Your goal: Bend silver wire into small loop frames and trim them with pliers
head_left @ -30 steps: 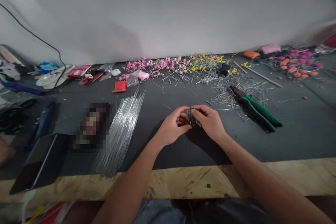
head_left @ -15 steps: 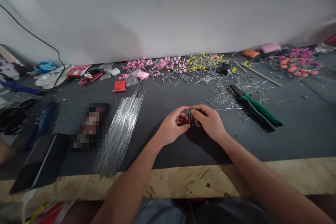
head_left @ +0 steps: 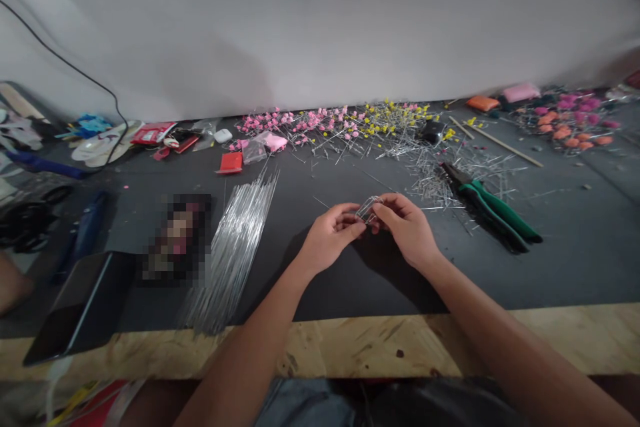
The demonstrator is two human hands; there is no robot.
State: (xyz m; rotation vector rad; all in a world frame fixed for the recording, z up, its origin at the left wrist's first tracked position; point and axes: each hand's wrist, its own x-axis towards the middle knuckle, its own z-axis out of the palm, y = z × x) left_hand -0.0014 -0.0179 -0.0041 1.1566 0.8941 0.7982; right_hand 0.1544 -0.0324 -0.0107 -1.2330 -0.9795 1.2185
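Note:
Between my two hands is a small bent wire piece (head_left: 369, 208), silvery and shaped like a little open frame. My left hand (head_left: 327, 239) pinches its lower left side between thumb and fingers. On the other side, my right hand (head_left: 406, 227) grips its upper right part with the thumb on top. Both hands are just above the dark work surface; the fingertips partly hide the wire. To the left lies a bundle of long straight wires (head_left: 237, 247). Pliers with green handles (head_left: 493, 210) rest to the right, beside a heap of cut wire pieces (head_left: 433, 177).
Pink-tipped wires (head_left: 310, 121) and yellow-tipped wires (head_left: 395, 117) line the wall. Orange and magenta-tipped ones (head_left: 570, 130) are at far right. A thin wooden stick (head_left: 510, 147), a red packet (head_left: 231, 163) and a dark tablet (head_left: 75, 310) lie around. Another person's arm (head_left: 13, 283) shows at left.
The wire piece has turned from roughly upright to a slant, its top leaning right. Both hands still grip it; the right hand has shifted slightly. The view has moved a little.

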